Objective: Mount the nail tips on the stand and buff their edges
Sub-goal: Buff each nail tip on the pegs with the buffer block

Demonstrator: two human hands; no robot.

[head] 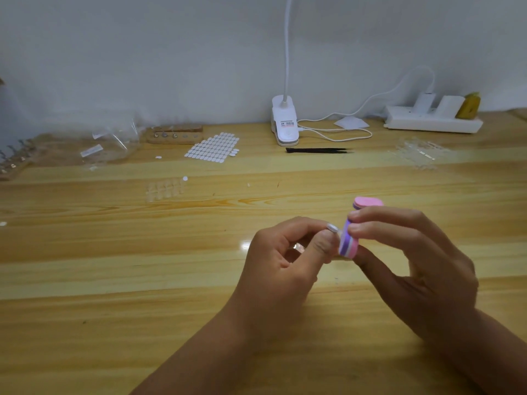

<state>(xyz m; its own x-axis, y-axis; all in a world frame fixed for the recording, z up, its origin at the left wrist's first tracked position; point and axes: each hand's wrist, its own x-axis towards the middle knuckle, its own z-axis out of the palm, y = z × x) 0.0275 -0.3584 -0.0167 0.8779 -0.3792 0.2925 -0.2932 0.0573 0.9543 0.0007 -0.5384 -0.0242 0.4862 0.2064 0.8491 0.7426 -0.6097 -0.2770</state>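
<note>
While left hand (285, 258) pinches the nail tip (332, 228), right hand (422, 260) gripping the buffer (348, 243), centre-right, hard strokes could flick it free.

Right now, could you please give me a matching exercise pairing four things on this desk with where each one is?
Things:
1. buffer block
2. tweezers
3. power strip
4. wooden stand

Places:
A. far back right
B. held in the right hand
C. back left, beside the sheet of white tabs
D. lying just in front of the clip lamp

Pairs: 1-B, 2-D, 3-A, 4-C
</note>
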